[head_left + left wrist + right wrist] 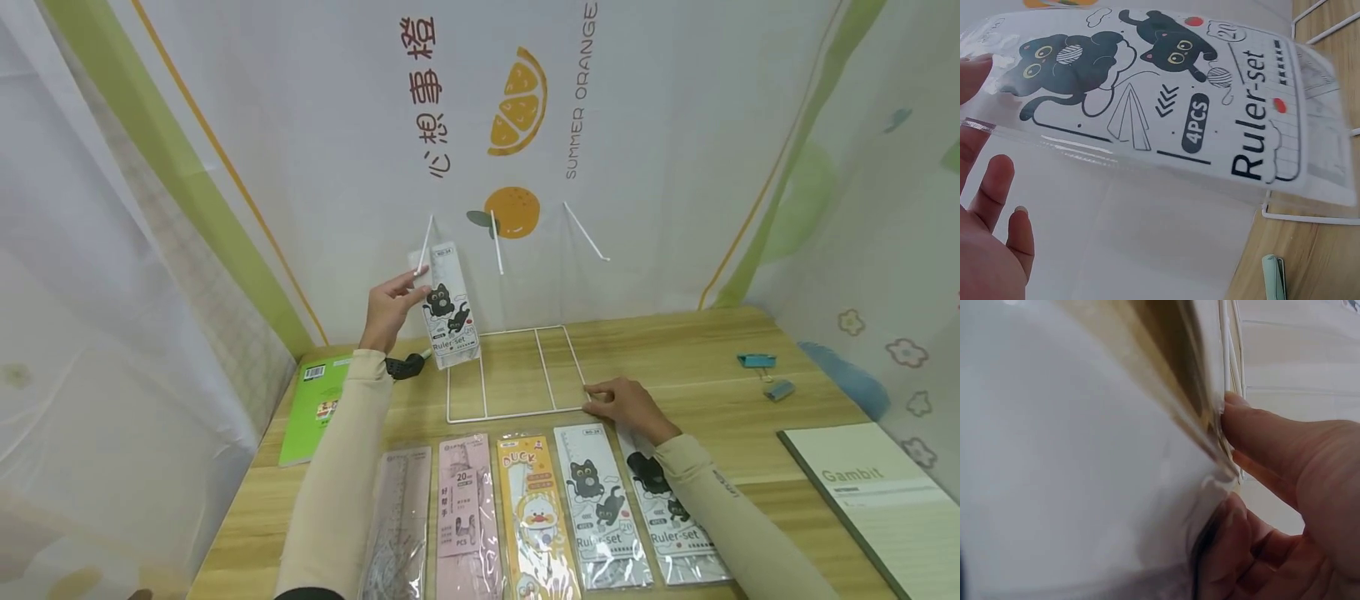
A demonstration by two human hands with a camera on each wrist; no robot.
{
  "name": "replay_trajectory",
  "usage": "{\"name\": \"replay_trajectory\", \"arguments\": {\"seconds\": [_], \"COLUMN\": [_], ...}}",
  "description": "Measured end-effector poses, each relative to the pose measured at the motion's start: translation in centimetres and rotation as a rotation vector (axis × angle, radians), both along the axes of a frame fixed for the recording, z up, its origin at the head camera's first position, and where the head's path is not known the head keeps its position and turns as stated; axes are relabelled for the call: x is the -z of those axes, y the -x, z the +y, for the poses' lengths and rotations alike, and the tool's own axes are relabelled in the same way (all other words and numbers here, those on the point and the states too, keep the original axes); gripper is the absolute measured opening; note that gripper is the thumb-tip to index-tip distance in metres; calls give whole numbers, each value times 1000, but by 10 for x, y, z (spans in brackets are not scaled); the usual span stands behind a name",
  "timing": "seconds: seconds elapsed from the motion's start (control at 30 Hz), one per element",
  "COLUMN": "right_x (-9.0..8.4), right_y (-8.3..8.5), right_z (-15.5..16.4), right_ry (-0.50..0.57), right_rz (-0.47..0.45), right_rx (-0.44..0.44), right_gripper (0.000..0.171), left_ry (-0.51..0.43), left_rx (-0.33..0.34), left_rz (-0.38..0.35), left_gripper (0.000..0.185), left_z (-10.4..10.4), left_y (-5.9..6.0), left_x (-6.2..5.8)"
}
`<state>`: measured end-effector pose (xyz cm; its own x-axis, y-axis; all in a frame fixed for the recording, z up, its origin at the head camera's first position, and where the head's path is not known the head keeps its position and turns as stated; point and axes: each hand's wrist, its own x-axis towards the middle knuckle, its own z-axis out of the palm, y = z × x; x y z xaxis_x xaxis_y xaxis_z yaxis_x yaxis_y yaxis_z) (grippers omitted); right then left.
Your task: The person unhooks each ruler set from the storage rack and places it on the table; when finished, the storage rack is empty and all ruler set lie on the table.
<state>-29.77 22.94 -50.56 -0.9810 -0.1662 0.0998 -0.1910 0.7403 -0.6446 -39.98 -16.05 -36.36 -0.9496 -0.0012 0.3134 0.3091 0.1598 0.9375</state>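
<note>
In the head view my left hand (390, 310) pinches a ruler set (450, 312) in a clear pouch by its upper left edge. The packet, printed with black cats, hangs upright against the leftmost white wire prong (424, 244); whether the prong passes through it I cannot tell. Up close in the left wrist view, the ruler set (1166, 94) spans the picture, with the left hand (991, 225) at its edge. My right hand (624, 408) pinches the front right corner of the white wire rack (525, 412). Blurred packaging (1085, 456) hides part of the right hand (1297, 481).
A row of packets lies in front: two pink ruler packs (465, 508), a yellow duck pack (538, 517) and two cat ruler sets (600, 500). A green booklet (311, 412) lies left. Teal clips (756, 361) and a Gambit notebook (877, 500) lie right.
</note>
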Motion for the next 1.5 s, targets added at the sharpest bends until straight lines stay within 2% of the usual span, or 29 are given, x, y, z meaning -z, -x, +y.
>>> {"name": "replay_trajectory", "arguments": {"seconds": [0.37,0.63,0.97,1.13,1.3,1.5], "right_x": [-1,-1,3,2,3,3], "right_y": [0,0,1,1,2,1], "right_z": [1,2,3,3,2,1], "right_ry": [-22,-9,-36,-23,-27,-32], "right_rz": [6,15,45,30,29,36], "right_rx": [0,-8,-28,-25,-22,-22], "right_gripper": [47,47,47,47,48,47], "left_ry": [35,35,87,118,139,97], "left_rx": [23,56,87,87,103,130], "left_rz": [124,128,147,182,179,214], "left_gripper": [34,33,34,33,34,34], "left_z": [-6,-12,-17,-21,-25,-27], "left_y": [-29,-49,-78,-89,-98,-107], "left_x": [-4,-6,-3,-6,-12,-18]}}
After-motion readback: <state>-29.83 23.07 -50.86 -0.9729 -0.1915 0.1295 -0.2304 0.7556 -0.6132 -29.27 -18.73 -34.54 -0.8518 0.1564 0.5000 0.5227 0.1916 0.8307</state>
